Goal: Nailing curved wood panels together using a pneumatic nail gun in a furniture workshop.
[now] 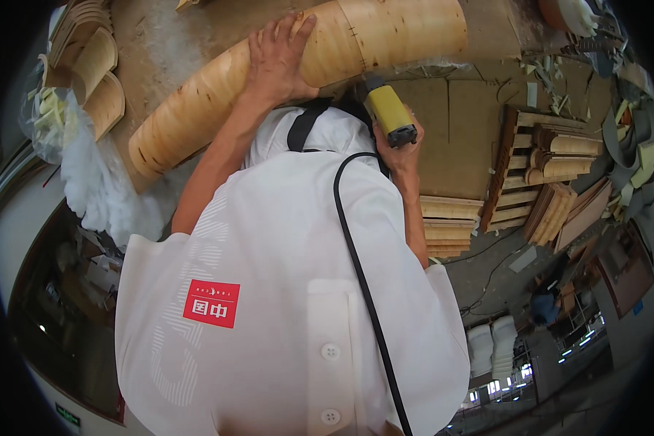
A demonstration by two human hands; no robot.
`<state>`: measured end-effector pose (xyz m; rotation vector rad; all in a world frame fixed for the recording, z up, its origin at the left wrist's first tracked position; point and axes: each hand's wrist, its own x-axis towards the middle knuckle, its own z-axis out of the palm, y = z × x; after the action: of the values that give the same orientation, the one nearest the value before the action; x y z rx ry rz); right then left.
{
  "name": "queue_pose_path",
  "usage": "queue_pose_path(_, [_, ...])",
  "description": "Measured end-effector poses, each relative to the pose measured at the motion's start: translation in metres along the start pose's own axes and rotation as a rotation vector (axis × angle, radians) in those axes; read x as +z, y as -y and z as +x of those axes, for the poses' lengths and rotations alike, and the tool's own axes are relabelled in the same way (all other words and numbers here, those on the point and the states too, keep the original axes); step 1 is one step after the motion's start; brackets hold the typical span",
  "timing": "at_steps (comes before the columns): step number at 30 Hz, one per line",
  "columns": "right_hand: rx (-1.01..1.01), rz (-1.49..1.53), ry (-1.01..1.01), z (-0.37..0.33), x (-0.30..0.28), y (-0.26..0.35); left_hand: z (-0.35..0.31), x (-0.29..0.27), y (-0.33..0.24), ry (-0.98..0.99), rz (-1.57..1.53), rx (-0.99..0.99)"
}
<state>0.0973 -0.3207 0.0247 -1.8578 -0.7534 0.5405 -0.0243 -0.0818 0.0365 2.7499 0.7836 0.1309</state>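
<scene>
Your left hand [277,67] is resting, fingers spread, on the curved wooden panel [334,52] at twelve o'clock; your right hand [402,151] is gripping a yellow tool [389,110], one o'clock. Seam marks [354,38] are suggesting partial joining; remainder undeterminable.

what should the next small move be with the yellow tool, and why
Probably nudge the yellow tool in the right hand toward the near end of the seam: its front sits close by there, though contact is unclear, and the left hand lies spread on the curved wood.
</scene>
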Motion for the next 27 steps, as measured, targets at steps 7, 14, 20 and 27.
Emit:
queue_pose_path(7, [0.05,0.032,0.006,0.0043,0.0003,0.0021,-0.0005,0.0,-0.0012,0.01,-0.021,-0.017])
queue_pose_path(14, [0.033,-0.002,0.041,0.0076,0.0023,0.0,-0.0008,-0.0019,-0.0023,0.051,0.002,-0.05])
queue_pose_path(20, [0.039,-0.004,0.034,0.0043,0.0016,-0.0017,-0.0002,-0.0009,-0.0017,0.035,-0.006,-0.033])
queue_pose_path(27, [0.049,-0.018,0.033,0.0038,0.0025,0.0003,0.0006,-0.0005,-0.0024,0.019,0.012,-0.027])
